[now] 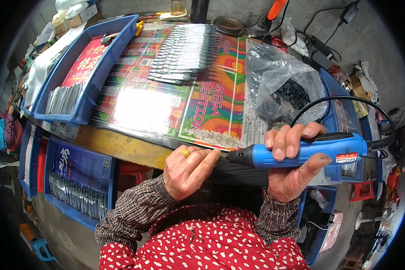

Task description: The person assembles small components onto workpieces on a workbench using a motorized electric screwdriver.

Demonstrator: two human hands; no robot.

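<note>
My right hand (289,183) wraps around a blue electric screwdriver (321,154), held level with its black nose pointing left. At the tip of that nose, my left hand (186,173), with a gold ring, is closed in a pinch. Whatever sits between its fingertips is too small and covered to make out. Beyond the hands, slim silver pen-like pieces (182,54) with dark ends lie side by side in a long row on the colourful printed tabletop (211,108). To their right, a clear plastic bag (265,67) lies open around small black parts (292,92).
A blue tray (87,105) with more silver pieces and a red sheet stands at the left. Below the table edge, another blue tray (110,180) holds a row of them. The black cable (346,98) loops up from the screwdriver. Dark round dishes (229,25) stand at the back.
</note>
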